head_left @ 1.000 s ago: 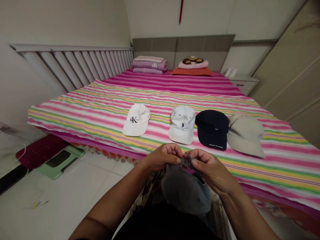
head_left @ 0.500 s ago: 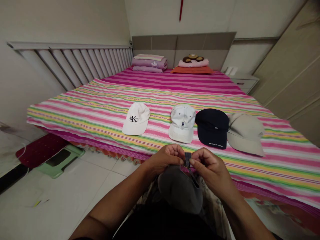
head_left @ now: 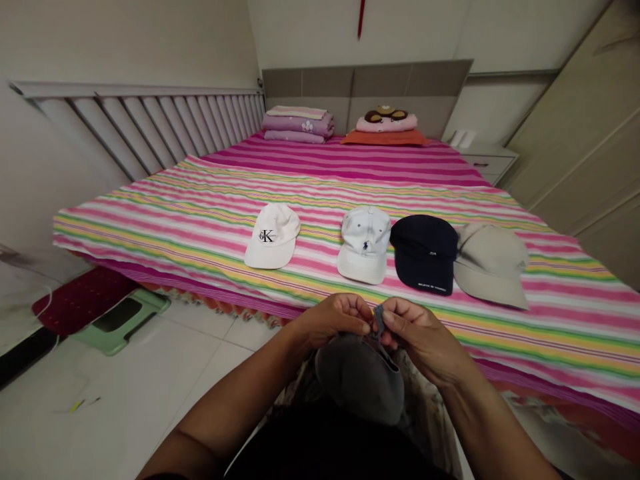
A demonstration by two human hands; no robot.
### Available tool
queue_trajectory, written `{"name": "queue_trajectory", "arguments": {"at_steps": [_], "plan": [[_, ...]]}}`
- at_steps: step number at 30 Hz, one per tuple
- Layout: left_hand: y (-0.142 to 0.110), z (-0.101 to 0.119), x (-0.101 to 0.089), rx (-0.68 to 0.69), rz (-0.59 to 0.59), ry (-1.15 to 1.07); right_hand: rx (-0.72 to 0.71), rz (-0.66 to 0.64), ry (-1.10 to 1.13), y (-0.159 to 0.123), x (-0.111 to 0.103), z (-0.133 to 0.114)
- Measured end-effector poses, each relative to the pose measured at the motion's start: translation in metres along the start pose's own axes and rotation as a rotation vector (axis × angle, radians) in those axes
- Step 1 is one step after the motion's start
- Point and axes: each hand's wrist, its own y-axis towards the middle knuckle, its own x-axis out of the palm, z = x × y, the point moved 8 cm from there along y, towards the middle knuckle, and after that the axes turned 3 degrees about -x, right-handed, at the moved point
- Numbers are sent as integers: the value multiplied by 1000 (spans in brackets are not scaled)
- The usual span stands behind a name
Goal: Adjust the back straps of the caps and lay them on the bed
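A dark grey cap (head_left: 357, 380) hangs just above my lap, its back strap (head_left: 379, 321) pulled up between my hands. My left hand (head_left: 340, 317) pinches the strap's left side near the buckle, which the fingers mostly cover. Between thumb and fingers, my right hand (head_left: 413, 333) grips the strap's free end. Beyond them on the bed lie a white cap with black letters (head_left: 273, 237), a pale cap with a small dark logo (head_left: 365, 243), a navy cap (head_left: 425, 253) and a beige cap (head_left: 493, 263) that touches the navy one.
The striped bedsheet (head_left: 200, 220) spreads ahead up to a headboard (head_left: 325, 83). Folded purple bedding (head_left: 297, 125) and a pink stack (head_left: 387, 125) sit at the far end. A green stool (head_left: 117, 327) stands at left by the bed, and a nightstand (head_left: 487, 160) at the far right.
The strap's end, upright and flat before, is now bent and twisted in my right hand's fingers. My left hand and the caps on the bed stay nearly where they were.
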Motion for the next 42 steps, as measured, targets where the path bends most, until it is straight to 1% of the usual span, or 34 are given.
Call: {"name": "queue_trajectory", "arguments": {"at_steps": [3,6,8,11,13,16,20,24,28,32,35,38,42], "plan": [[1,-3,-4,-1,44,21,11,-6,50,0,1,4],[1,-4,-7,3,95,51,18,17,103,0,0,6],[0,-5,-3,-22,64,102,-2,42,91,0,-2,5],[-3,-8,8,-90,-38,181,-42,58,23,0,-6,1],[-5,-8,9,-111,-39,193,-54,41,-5,0,-8,1],[-5,-7,4,-87,4,175,-64,5,-61,0,-9,0],[-2,-7,-2,-33,16,144,-61,-16,-142,-1,-10,-1],[0,-7,-7,4,34,104,-23,-6,-131,0,-10,1],[2,-7,-8,34,18,90,-21,28,-153,2,-11,3],[1,-8,-10,44,37,134,-16,50,-134,4,-12,7],[1,-8,-10,46,51,163,-14,33,-123,5,-12,8],[1,-8,-11,48,59,156,-45,-13,-171,5,-11,4],[2,-9,-13,53,54,146,-140,-37,-302,2,-11,-8]]}}
